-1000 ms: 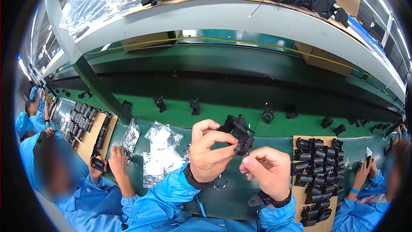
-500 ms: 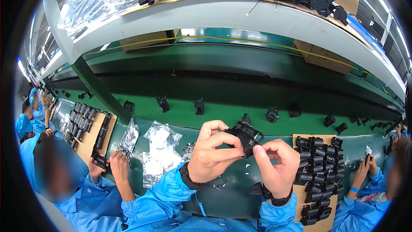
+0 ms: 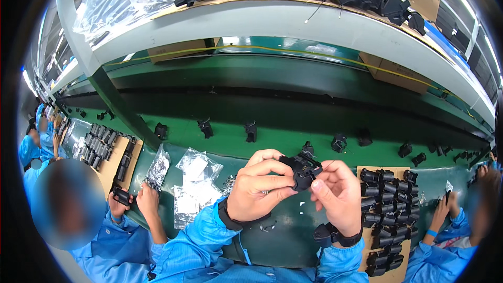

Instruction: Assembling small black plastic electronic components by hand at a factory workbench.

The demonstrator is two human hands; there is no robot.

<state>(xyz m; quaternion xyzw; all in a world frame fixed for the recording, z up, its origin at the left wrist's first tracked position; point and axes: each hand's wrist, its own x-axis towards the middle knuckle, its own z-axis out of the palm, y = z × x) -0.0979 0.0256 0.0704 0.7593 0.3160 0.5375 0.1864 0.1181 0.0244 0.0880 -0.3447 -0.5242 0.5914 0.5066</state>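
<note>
In the head view, the person in front of me holds a black housing (image 3: 299, 170) up above the near part of the desk (image 3: 285, 246), tilted between the two hands; I take it that it is lifted so its detailed inner side can be seen and reached from the right; the left hand (image 3: 258, 186) grips it from the left, thumb below and fingers above, pressed onto its edge with no gap to spare, probably to keep it steady; the right hand (image 3: 338, 196) is at its near right edge, thumb and forefinger drawn close together, the other fingers curled; whether they pinch a small part or only touch the rim I cannot tell.

To the right, black parts (image 3: 387, 202) lie in close rows on a cardboard sheet, seemingly set so to keep them orderly and within reach; to the left lie clear plastic bags (image 3: 196, 170) with pale contents, handy to the left side; small white bits (image 3: 301, 213) are scattered just below the hands; farther off, separate black pieces (image 3: 205, 128) stand spaced along the green strip; farther left, a co-worker's hand (image 3: 148, 199) is beside another black part (image 3: 122, 196).
</note>
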